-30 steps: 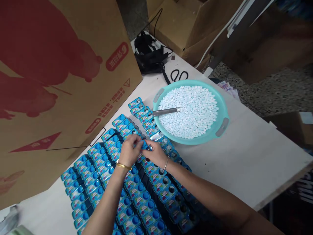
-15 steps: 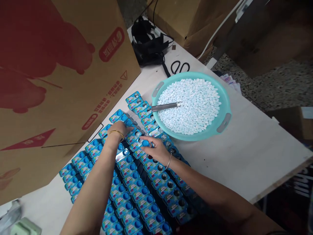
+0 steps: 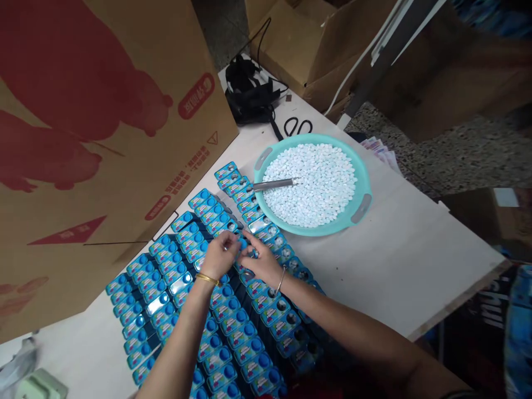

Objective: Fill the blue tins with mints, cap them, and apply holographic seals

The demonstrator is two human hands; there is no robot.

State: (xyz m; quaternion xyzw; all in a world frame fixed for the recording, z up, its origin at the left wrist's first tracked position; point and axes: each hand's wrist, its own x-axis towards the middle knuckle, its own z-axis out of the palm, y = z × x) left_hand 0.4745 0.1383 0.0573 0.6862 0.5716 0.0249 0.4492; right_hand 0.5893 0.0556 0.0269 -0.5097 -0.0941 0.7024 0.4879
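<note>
Several small blue tins (image 3: 216, 310) lie in tight rows on a white table (image 3: 407, 266). My left hand (image 3: 219, 255) and my right hand (image 3: 258, 262) meet over the rows near the basin, fingers curled and pinching at one blue tin (image 3: 241, 244) between them. A gold bangle sits on my left wrist and a thin bracelet on my right. A teal basin (image 3: 359, 210) full of white tablets (image 3: 320, 183) stands just beyond the hands, with a metal scoop (image 3: 272, 184) lying in it.
A big brown carton with red print (image 3: 103, 122) leans along the table's left side. Black scissors (image 3: 297, 126) and a black strap bundle (image 3: 251, 91) lie at the far edge. More cartons (image 3: 299, 44) stand behind. A pale green object (image 3: 39, 385) sits at bottom left.
My left hand has drawn back from the far rows and joined my right hand over one tin. Both hands now pinch together where half a second ago they were apart.
</note>
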